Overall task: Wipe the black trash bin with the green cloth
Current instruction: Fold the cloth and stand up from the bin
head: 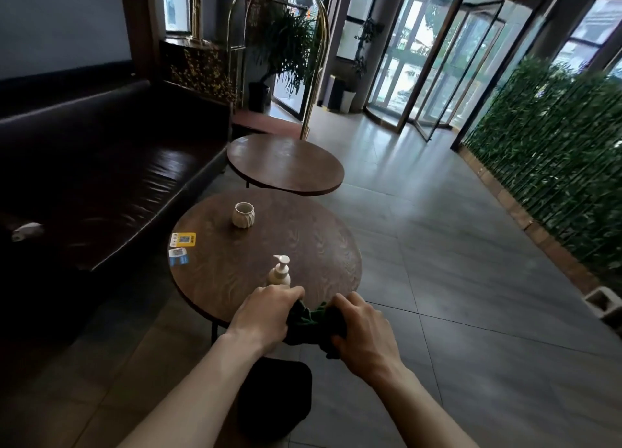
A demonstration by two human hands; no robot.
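A dark green cloth point(311, 323) is bunched between both hands at the near edge of a round wooden table point(303, 245). My left hand point(264, 316) grips its left end with curled fingers. My right hand point(365, 335) grips its right end. The black trash bin point(276, 400) stands on the floor below my forearms, close to the table's leg, partly hidden by my left arm.
On the table stand a white pump bottle point(280, 272) just beyond my left hand, a small ceramic cup point(243, 215) and two stickers point(183, 239). A dark leather bench point(101, 165) runs along the left. A second round table point(286, 163) stands farther off. Tiled floor stretches right.
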